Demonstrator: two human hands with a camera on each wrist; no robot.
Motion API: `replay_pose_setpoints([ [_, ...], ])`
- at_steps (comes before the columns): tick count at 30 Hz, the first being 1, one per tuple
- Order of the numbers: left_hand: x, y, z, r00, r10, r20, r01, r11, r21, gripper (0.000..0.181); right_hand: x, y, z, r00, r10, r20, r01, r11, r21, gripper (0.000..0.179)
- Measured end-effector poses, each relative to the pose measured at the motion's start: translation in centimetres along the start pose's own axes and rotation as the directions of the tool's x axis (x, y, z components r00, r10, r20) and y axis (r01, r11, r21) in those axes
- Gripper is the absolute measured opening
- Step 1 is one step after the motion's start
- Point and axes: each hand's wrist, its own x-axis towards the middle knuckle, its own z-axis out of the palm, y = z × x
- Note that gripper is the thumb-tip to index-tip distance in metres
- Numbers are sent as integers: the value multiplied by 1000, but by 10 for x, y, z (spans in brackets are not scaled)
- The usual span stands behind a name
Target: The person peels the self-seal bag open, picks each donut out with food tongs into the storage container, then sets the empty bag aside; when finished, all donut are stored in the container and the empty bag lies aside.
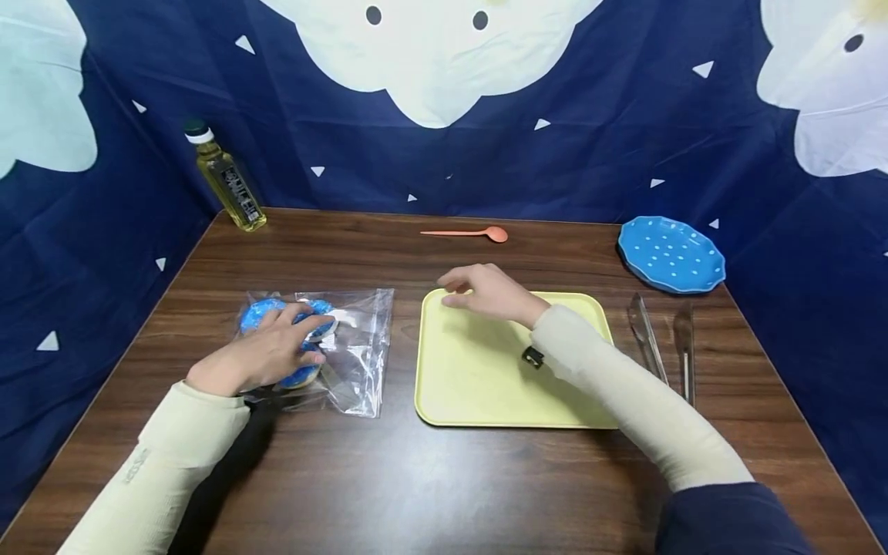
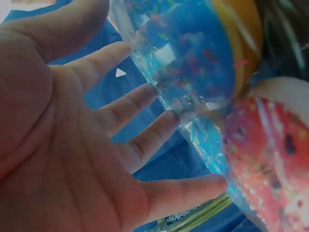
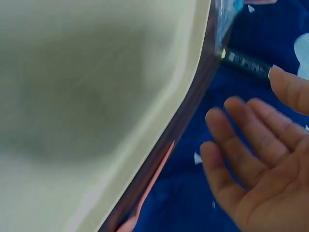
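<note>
A clear plastic bag (image 1: 362, 347) lies on the left of the table, with donuts inside. Blue icing with sprinkles covers one donut (image 2: 188, 53), and a red-iced donut (image 2: 268, 159) shows beside it in the left wrist view. My left hand (image 1: 267, 348) is spread over the bag, its fingertips right at the plastic. Over the far left part of a yellow tray (image 1: 472, 378) hovers my right hand (image 1: 489, 291), holding nothing, its fingers loosely bent. The right wrist view shows that palm (image 3: 275, 193) beyond the tray's edge.
An orange spoon (image 1: 465, 233) lies behind the tray. At the back left corner stands an oil bottle (image 1: 232, 187). To the right are a blue dotted plate (image 1: 671, 254), a metal knife (image 1: 684, 351) and another metal utensil (image 1: 648, 339). Blue cloth walls (image 1: 430, 177) border the table.
</note>
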Motion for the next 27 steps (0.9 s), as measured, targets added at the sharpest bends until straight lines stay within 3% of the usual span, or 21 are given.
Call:
replay_pose_setpoints([
  [3, 4, 0, -2, 1000, 1, 25, -1, 1000, -6, 61, 21, -10, 11, 996, -69, 48, 70, 997, -14, 35],
  [7, 7, 0, -5, 996, -34, 81, 35, 999, -11, 65, 47, -24, 25, 990, -94, 101, 99, 994, -42, 33],
  [16, 13, -1, -6, 993, -43, 112, 40, 999, 28, 70, 84, -38, 40, 989, -49, 138, 63, 993, -97, 31],
  [22, 18, -5, -7, 993, -54, 107, 49, 998, 49, 72, 103, -37, 45, 988, -8, 155, 28, 991, -129, 34],
  [27, 23, -6, -9, 991, -70, 110, 65, 997, 49, 77, 115, -34, 50, 989, 11, 148, 11, 988, -152, 26],
])
